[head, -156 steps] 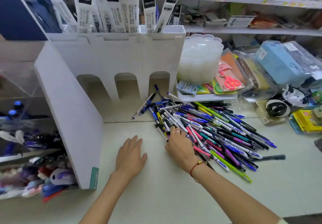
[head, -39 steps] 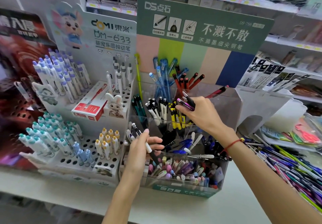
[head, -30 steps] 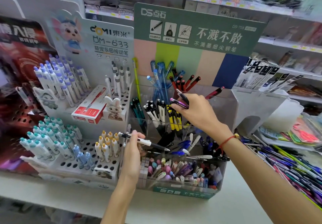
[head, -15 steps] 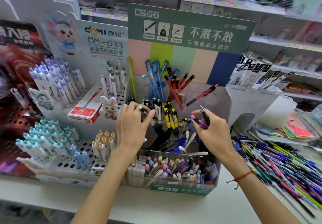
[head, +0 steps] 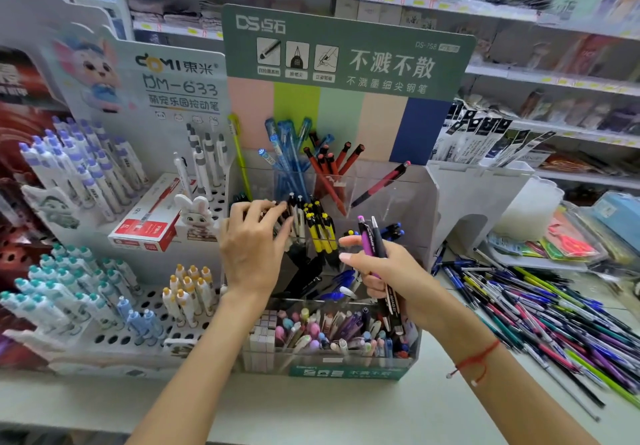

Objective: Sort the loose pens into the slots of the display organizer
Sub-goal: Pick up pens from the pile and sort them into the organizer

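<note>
Left hand rests with fingers extended on black pens in the clear display organizer; right hand grips a purple pen and a black pen.

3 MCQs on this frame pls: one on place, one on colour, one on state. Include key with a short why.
1. Where does the pile of loose pens lie relative to the clear organizer?
A. to its right on the counter
B. on the shelf above it
C. inside the red box

2. What colours are the two pens in the right hand?
A. green and orange
B. purple and black
C. both white

3. What is the left hand doing?
A. lying flat on the counter
B. lifting the red box
C. reaching among the black-and-white pens in a middle slot

Key: 1 A, the pile spreads on the counter right of the organizer. 2 B, a purple and a black barrel stick up from the fist. 3 C, its fingers are at those pen tops.
</note>
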{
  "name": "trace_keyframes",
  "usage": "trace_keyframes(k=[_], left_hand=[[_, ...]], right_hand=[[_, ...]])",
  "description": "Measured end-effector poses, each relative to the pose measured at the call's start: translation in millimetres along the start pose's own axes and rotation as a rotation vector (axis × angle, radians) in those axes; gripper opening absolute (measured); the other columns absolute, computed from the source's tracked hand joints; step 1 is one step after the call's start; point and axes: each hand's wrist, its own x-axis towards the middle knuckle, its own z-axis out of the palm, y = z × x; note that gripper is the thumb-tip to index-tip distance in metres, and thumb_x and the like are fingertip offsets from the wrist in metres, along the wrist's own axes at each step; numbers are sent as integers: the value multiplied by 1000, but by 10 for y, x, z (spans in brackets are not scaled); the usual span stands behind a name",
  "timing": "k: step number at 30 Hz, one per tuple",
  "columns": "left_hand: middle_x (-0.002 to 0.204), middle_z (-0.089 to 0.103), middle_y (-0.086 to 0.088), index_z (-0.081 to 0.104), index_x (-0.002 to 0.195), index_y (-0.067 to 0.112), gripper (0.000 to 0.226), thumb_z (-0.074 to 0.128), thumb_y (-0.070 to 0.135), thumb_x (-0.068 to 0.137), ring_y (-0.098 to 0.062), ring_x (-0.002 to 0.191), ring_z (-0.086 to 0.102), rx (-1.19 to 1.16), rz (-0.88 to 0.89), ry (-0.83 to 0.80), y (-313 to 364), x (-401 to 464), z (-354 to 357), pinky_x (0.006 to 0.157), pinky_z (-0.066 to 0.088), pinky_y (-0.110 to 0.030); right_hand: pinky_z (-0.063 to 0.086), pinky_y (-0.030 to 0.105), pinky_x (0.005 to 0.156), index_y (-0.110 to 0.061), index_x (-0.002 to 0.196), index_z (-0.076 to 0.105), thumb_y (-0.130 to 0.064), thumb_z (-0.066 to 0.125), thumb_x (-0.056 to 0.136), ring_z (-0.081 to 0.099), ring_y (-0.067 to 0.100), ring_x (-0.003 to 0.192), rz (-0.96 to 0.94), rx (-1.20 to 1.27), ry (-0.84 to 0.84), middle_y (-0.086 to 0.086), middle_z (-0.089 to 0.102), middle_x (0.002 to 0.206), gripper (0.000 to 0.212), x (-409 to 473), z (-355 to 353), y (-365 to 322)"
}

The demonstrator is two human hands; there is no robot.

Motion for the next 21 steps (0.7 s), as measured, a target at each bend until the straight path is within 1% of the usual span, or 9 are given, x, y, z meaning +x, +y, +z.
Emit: trace_keyframes(k=[3, 5, 8, 10, 12, 14, 15, 18, 21], left_hand=[[98, 69, -1, 75, 103, 16, 26, 73, 30, 82, -25, 92, 58, 47, 26, -5, -29, 25, -77, 74, 42, -37], [103, 68, 1, 75, 102, 18, 22, 69, 30, 85, -20, 97, 54, -9, 25, -2, 26, 18, -185, 79, 35, -30], [88, 64, 11, 76, 91, 24, 25, 60, 42, 89, -8, 86, 49, -397, -198, -92, 255, -53, -465, 73, 33, -17], [82, 64, 17, 72, 83, 35, 24, 56, 52, 88, -1, 81, 55, -658, -390, -304, 374, -119, -582, 72, 39, -14], [86, 71, 20, 71, 88, 42, 11, 61, 47, 87, 4, 85, 63, -847, -500, -461, 400, -186, -615, 79, 48, -18], [88, 74, 18, 74, 93, 36, 10, 67, 32, 88, 1, 89, 67, -958, -577, -463, 368, -239, -628, 81, 52, -20], [89, 74, 16, 74, 95, 32, 11, 67, 27, 88, 2, 89, 67, -1003, -628, -454, 348, -263, -642, 78, 50, -15], [92, 75, 12, 73, 99, 24, 14, 66, 26, 88, 7, 87, 66, -1126, -737, -515, 346, -336, -719, 69, 45, -4], [93, 74, 5, 69, 102, 18, 16, 68, 22, 86, 4, 84, 67, -1132, -785, -522, 341, -360, -731, 67, 46, -5]], right_hand=[[31, 17, 40, -8, 115, 58, -3, 55, 93, 33, 6, 42, 26, 86, 6, -1, 39, 62, 23, 18, 28, -11], [29, 18, 39, -3, 108, 53, 4, 42, 92, 32, 7, 42, 50, 211, -22, 0, 39, 63, 21, 39, 58, -19], [26, 19, 39, -5, 98, 46, 3, 26, 86, 30, 9, 44, 103, 379, -159, 3, 41, 65, 25, 49, 112, -15], [27, 18, 40, -5, 97, 47, 2, 27, 87, 32, 9, 45, 139, 340, -221, 4, 43, 67, 23, 63, 171, 17], [30, 19, 41, -7, 99, 45, 4, 30, 89, 35, 10, 47, 165, 244, -255, 4, 44, 69, 21, 73, 248, 50], [31, 20, 43, -8, 101, 43, 5, 32, 89, 35, 11, 51, 176, 196, -285, 4, 43, 71, 21, 69, 316, 71], [32, 20, 44, -9, 100, 43, 6, 33, 90, 35, 11, 52, 176, 178, -300, 4, 43, 72, 21, 62, 339, 81], [33, 21, 47, -10, 97, 45, 5, 35, 91, 38, 11, 54, 159, 87, -339, 4, 44, 74, 19, 29, 375, 100], [34, 20, 48, -11, 98, 44, 4, 34, 93, 40, 11, 55, 162, 120, -405, 3, 46, 74, 19, -4, 382, 95]])
